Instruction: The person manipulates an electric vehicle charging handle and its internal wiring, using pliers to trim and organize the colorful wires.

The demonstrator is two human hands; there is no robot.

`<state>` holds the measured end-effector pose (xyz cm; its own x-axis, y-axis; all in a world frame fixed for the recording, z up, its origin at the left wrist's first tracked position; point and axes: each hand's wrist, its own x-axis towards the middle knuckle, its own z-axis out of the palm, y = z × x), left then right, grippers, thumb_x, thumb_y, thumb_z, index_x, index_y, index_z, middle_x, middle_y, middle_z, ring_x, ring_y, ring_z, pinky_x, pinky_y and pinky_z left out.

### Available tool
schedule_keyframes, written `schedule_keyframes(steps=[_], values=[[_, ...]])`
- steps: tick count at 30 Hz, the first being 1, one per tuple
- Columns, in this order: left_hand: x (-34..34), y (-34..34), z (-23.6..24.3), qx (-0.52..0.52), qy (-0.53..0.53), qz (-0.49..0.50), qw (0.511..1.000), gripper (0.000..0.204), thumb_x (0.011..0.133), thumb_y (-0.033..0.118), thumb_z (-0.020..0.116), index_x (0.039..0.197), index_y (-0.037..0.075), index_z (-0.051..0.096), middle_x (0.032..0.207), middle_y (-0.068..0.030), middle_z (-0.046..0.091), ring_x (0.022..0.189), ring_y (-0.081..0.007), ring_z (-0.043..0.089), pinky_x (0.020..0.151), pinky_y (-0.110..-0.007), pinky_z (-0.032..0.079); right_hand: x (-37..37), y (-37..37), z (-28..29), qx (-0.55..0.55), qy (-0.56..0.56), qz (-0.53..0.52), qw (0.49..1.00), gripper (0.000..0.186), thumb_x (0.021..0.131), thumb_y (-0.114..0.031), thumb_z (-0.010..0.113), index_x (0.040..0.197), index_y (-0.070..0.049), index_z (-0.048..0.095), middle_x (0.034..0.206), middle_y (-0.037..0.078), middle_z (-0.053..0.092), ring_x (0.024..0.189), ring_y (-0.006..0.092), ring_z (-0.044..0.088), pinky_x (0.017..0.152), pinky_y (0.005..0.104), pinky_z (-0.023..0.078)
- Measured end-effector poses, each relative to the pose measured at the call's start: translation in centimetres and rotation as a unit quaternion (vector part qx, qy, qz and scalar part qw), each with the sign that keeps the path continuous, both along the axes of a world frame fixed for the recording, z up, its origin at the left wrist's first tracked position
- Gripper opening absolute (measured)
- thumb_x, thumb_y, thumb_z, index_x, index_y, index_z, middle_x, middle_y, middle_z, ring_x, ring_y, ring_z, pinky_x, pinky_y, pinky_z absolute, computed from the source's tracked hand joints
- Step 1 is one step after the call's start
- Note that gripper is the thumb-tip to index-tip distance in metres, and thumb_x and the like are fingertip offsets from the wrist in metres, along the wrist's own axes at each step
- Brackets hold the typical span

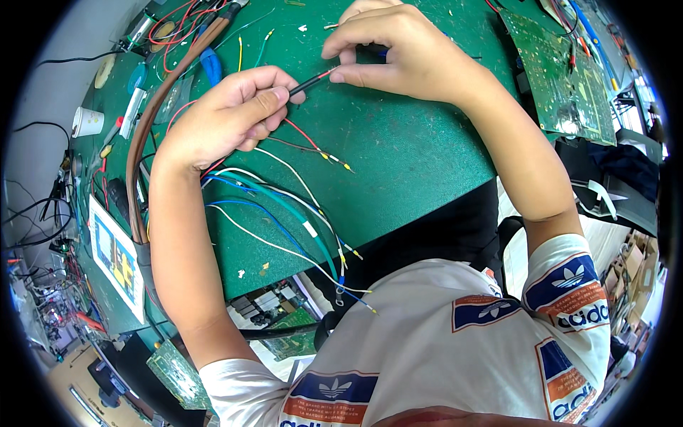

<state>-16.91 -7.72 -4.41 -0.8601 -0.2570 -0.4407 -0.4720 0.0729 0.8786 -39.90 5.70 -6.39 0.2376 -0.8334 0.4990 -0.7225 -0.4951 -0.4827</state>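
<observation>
My left hand (231, 117) is closed around a thin black sleeve (310, 83), held between thumb and fingers. A short length of red wire (325, 74) shows at the sleeve's upper right end. My right hand (416, 57) has its fingers curled, with the thumb tip against the end of that red wire. Below my left hand, red and brown wires with yellow-collared tips (326, 155) lie on the green mat (405, 149). White, blue and green wires (284, 203) fan out toward me, some hanging over the mat's edge. A ring terminal (339, 300) ends one of them.
A thick brown cable (142, 142) runs along the left, beside a paper cup (87, 122) and a white-framed panel (116, 256). Large green circuit boards (562, 78) stand at the right. Red wires (171, 35) tangle at the back left.
</observation>
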Motion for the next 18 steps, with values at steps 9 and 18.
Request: schedule_keyframes(steps=[9, 18], values=[[0.2, -0.8, -0.5, 0.000, -0.024, 0.028, 0.999, 0.014, 0.097, 0.013, 0.052, 0.093, 0.002, 0.060, 0.070, -0.0016, 0.057, 0.051, -0.0082, 0.052, 0.045, -0.021, 0.039, 0.3, -0.4, -0.8, -0.043, 0.037, 0.020, 0.998, 0.008, 0.086, -0.014, 0.071, 0.085, -0.008, 0.066, 0.081, 0.006, 0.065, 0.086, 0.0260, 0.060, 0.085, 0.0384, 0.041], [0.1, 0.0, -0.1, -0.006, -0.017, 0.009, 1.000, 0.021, 0.100, 0.015, 0.052, 0.106, 0.000, 0.064, 0.080, -0.0067, 0.066, 0.063, -0.0136, 0.066, 0.054, -0.025, 0.052, 0.5, -0.6, -1.8, -0.074, 0.052, -0.005, 0.996, 0.007, 0.083, -0.016, 0.073, 0.086, -0.011, 0.068, 0.082, 0.004, 0.066, 0.088, 0.0227, 0.062, 0.094, 0.0389, 0.040]])
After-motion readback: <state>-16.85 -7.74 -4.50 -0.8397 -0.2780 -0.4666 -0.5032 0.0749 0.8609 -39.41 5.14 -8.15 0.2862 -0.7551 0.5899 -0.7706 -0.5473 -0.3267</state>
